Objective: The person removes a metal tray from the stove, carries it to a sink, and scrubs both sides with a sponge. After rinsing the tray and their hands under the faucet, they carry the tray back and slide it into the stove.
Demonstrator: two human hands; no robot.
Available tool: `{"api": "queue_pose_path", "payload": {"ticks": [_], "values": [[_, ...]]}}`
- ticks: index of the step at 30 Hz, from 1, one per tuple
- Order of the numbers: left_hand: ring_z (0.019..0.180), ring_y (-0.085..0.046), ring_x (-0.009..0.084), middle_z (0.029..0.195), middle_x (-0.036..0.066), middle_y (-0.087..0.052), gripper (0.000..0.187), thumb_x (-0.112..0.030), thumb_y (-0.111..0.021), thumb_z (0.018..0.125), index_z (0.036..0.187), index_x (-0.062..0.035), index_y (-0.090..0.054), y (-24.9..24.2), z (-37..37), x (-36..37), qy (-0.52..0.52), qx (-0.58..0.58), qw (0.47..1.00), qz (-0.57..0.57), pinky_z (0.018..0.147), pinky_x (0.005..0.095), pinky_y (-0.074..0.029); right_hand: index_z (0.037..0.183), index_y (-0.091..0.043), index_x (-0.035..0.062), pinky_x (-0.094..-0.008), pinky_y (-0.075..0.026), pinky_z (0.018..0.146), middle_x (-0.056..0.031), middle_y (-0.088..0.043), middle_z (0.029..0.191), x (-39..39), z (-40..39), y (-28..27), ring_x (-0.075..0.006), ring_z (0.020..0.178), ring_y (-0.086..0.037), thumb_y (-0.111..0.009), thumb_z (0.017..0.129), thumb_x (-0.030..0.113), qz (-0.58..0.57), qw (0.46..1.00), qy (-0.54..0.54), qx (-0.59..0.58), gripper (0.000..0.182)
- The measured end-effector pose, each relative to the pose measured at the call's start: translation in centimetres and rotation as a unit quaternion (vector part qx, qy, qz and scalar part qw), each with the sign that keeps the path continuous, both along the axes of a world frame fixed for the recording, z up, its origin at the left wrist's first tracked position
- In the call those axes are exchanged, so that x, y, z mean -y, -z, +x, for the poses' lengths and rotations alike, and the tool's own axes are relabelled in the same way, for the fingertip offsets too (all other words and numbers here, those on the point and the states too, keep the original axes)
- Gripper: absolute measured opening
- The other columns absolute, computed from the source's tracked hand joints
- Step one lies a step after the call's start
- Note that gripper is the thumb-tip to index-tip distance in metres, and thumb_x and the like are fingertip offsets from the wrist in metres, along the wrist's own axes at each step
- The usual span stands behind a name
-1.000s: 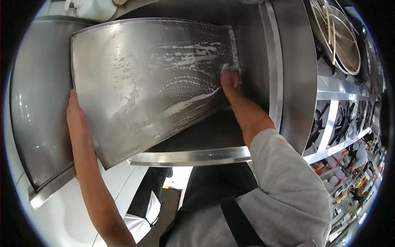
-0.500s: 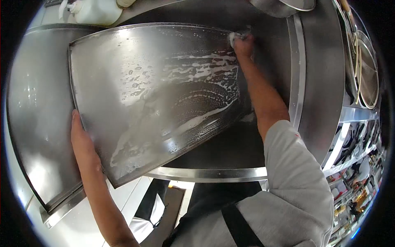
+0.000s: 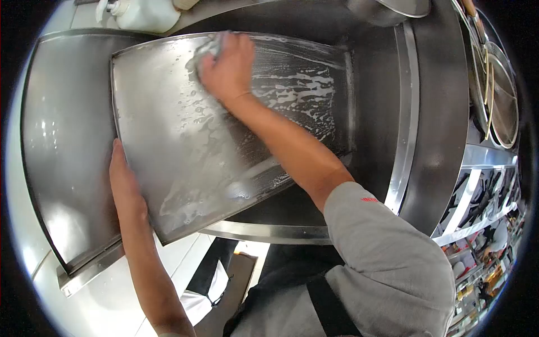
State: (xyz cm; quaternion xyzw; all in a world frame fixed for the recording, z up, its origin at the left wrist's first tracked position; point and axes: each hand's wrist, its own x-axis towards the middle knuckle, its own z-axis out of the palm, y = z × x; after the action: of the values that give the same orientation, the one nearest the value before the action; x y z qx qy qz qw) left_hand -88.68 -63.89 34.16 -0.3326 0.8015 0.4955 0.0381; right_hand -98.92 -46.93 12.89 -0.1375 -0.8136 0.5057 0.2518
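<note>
A large metal tray (image 3: pixel 163 129) lies tilted over a dark sink, its right half streaked with white suds. My right hand (image 3: pixel 231 66) is closed on a soapy scrubbing pad (image 3: pixel 206 51) and presses it on the tray near the upper edge; the pad's shape is blurred. At the tray's left edge, my left hand (image 3: pixel 124 180) grips the rim, thumb up along it, the other fingers hidden underneath.
A second metal tray (image 3: pixel 67 140) stands at the left. Above it are a white pump bottle (image 3: pixel 147 14) and a beige container. A metal pot (image 3: pixel 387 10) sits at the top right. Strainers (image 3: pixel 501 95) hang at the far right, over a rack of utensils (image 3: pixel 477 196).
My right hand has swept left along the tray's upper edge with the pad, from the right corner. The tray and my left hand have shifted slightly right in view.
</note>
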Motion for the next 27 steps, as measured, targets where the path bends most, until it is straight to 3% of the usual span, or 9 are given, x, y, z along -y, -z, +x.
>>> {"api": "queue_pose_path", "payload": {"ticks": [4,6,7,12,15,17,18,23,27], "values": [[0.123,-0.050,0.0209,0.133,0.012,-0.056,0.054,-0.040,-0.044,0.102,0.133,0.0033,-0.053,-0.5,-0.2,-1.5,-0.005,0.009,1.000,0.000,0.107,0.0312,-0.034,0.114,-0.057,-0.0026,-0.0485,-0.041,0.100,-0.0238,-0.058,0.116,-7.3,0.7,6.4,-0.0382,0.114,-0.054,-0.070,0.076,0.030,-0.042,0.979,0.107,0.169,0.052],[0.126,-0.049,0.0247,0.137,0.016,-0.054,0.057,-0.041,-0.044,0.102,0.134,0.0050,-0.052,-1.1,-0.2,-2.6,0.000,0.029,0.990,-0.138,0.109,0.0331,-0.032,0.119,-0.055,-0.0047,-0.0467,-0.043,0.099,-0.0243,-0.056,0.122,-13.8,0.0,11.5,-0.0390,0.114,-0.054,-0.068,0.081,0.027,0.103,0.915,-0.061,0.385,0.051],[0.129,-0.047,0.0278,0.140,0.020,-0.052,0.058,-0.040,-0.043,0.102,0.135,0.0063,-0.050,0.4,0.0,-0.2,0.031,-0.014,0.986,-0.165,0.110,0.0347,-0.031,0.120,-0.054,-0.0058,-0.0471,-0.041,0.099,-0.0254,-0.055,0.123,-13.4,-0.1,13.5,-0.0396,0.115,-0.052,-0.066,0.082,0.025,-0.029,0.948,0.130,0.290,0.050],[0.133,-0.044,0.0347,0.141,0.024,-0.049,0.059,-0.040,-0.039,0.101,0.134,0.0070,-0.051,0.0,-0.6,-0.2,0.036,0.016,0.987,-0.154,0.109,0.0369,-0.032,0.119,-0.056,-0.0058,-0.0489,-0.039,0.100,-0.0251,-0.058,0.116,0.0,0.1,1.1,-0.0398,0.108,-0.055,-0.065,0.080,0.024,0.059,0.998,0.010,-0.020,0.050],[0.130,-0.047,0.0313,0.139,0.022,-0.052,0.058,-0.040,-0.039,0.101,0.134,0.0059,-0.052,0.0,-0.6,-0.5,0.025,0.025,0.988,-0.151,0.109,0.0355,-0.033,0.117,-0.059,-0.0051,-0.0503,-0.040,0.098,-0.0250,-0.061,0.108,6.9,-1.9,-8.1,-0.0398,0.107,-0.055,-0.062,0.071,0.016,-0.057,0.985,-0.103,-0.124,0.050],[0.126,-0.050,0.0277,0.136,0.020,-0.055,0.056,-0.039,-0.040,0.101,0.134,0.0044,-0.053,0.5,-0.5,0.8,0.035,0.004,0.991,-0.129,0.107,0.0345,-0.034,0.135,-0.049,-0.0014,-0.0456,-0.035,0.109,-0.0273,-0.050,0.136,9.5,-1.7,-12.1,-0.0414,0.126,-0.046,-0.058,0.086,0.016,-0.115,0.965,-0.199,-0.123,0.053],[0.124,-0.051,0.0258,0.134,0.018,-0.056,0.055,-0.039,-0.041,0.101,0.133,0.0036,-0.054,1.1,-0.6,1.8,0.042,-0.003,0.993,-0.110,0.107,0.0340,-0.034,0.117,-0.060,-0.0035,-0.0502,-0.039,0.099,-0.0241,-0.061,0.110,8.7,-1.8,-13.7,-0.0383,0.110,-0.055,-0.063,0.071,0.019,-0.116,0.959,-0.247,-0.076,0.051],[0.125,-0.051,0.0228,0.135,0.014,-0.056,0.052,-0.035,-0.046,0.100,0.135,0.0032,-0.052,0.5,-0.3,0.3,-0.004,-0.024,0.998,-0.063,0.108,0.0327,-0.034,0.122,-0.058,0.0000,-0.0480,-0.034,0.109,-0.0238,-0.055,0.123,4.8,11.9,-8.6,-0.0380,0.123,-0.048,-0.065,0.071,0.022,-0.024,0.958,-0.257,-0.125,0.056],[0.132,-0.045,0.0253,0.144,0.016,-0.048,0.056,-0.035,-0.046,0.100,0.138,0.0060,-0.047,0.2,-0.2,-0.1,-0.002,-0.007,0.995,-0.101,0.111,0.0332,-0.030,0.120,-0.057,0.0011,-0.0464,-0.043,0.102,-0.0212,-0.059,0.122,-6.9,10.7,6.8,-0.0345,0.115,-0.056,-0.070,0.079,0.036,0.043,0.990,-0.084,0.100,0.055]]}}
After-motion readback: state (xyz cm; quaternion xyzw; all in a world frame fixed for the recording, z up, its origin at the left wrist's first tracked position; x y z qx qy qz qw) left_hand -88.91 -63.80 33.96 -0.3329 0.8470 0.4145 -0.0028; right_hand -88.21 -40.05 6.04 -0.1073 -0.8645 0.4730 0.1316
